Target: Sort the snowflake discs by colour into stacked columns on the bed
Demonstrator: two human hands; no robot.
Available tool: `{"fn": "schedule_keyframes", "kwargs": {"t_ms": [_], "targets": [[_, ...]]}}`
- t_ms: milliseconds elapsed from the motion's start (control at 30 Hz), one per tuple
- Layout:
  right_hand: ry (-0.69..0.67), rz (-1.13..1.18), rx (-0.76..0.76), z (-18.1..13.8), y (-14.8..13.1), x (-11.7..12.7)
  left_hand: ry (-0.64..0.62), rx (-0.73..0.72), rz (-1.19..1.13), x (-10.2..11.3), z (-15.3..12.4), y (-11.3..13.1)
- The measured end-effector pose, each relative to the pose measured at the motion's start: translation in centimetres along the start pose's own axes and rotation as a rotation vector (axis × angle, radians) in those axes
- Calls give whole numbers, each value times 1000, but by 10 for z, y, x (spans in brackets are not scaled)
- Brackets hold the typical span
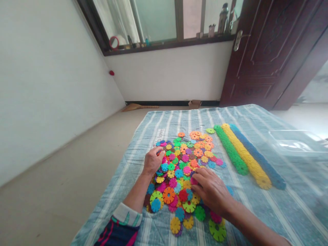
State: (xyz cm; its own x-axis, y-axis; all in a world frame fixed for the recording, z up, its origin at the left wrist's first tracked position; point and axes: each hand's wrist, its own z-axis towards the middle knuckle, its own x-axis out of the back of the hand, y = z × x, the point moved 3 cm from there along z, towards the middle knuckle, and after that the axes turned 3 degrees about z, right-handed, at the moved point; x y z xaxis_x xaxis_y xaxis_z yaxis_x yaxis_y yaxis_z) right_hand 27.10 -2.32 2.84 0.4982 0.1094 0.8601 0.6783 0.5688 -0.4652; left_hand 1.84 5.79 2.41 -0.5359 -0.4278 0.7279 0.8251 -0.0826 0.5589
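A loose pile of notched plastic snowflake discs [178, 173] in many colours lies on the striped bedspread [135, 164]. My left hand [153, 158] is at the pile's upper left edge, fingers curled and pressed towards the thumb; what sits between them is mostly hidden. On the right side of the pile rests my right hand [211, 188], palm down, its fingers apart and touching the discs near a magenta disc [194, 181]. Three rows of stacked discs lie to the right: a green row [232, 150], a yellow row [246, 155] and a blue row [258, 157].
A clear plastic box [298, 143] stands at the right of the bedspread. Beyond the far edge are a small cardboard box [194, 104], a broom-like object [135, 107], a white wall and a dark red door [261, 61]. Bottles and a mirror [114, 42] line the windowsill.
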Motion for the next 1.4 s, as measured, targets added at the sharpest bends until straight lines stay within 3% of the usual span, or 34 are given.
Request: {"fn": "schedule_keyframes", "kwargs": {"t_ms": [233, 367, 500, 633, 767, 900, 1000, 1267, 1400], "targets": [[-4, -76, -9, 19, 3, 6, -9, -55, 8, -1, -1, 3], [19, -251, -37, 57, 13, 19, -1, -59, -1, -2, -1, 2], [-82, -379, -22, 106, 27, 27, -5, -62, -9, -2, -1, 0], [-122, -425, -35, 138, 39, 22, -8, -70, -38, -1, 0, 0], [-144, -438, -50, 147, 45, 9, -8, -62, -56, 0, 2, -2], [-106, -404, -14, 142, 43, 9, -8, -64, -48, 1, 3, -2], [-43, -354, 4, 131, 43, 23, -4, -61, -44, 2, 5, -1], [120, -188, -39, 60, 92, 115, 4, -42, -19, 1, 12, -3], [115, -123, -79, 14, 119, 135, -19, -28, 3, 0, 14, -4]]}}
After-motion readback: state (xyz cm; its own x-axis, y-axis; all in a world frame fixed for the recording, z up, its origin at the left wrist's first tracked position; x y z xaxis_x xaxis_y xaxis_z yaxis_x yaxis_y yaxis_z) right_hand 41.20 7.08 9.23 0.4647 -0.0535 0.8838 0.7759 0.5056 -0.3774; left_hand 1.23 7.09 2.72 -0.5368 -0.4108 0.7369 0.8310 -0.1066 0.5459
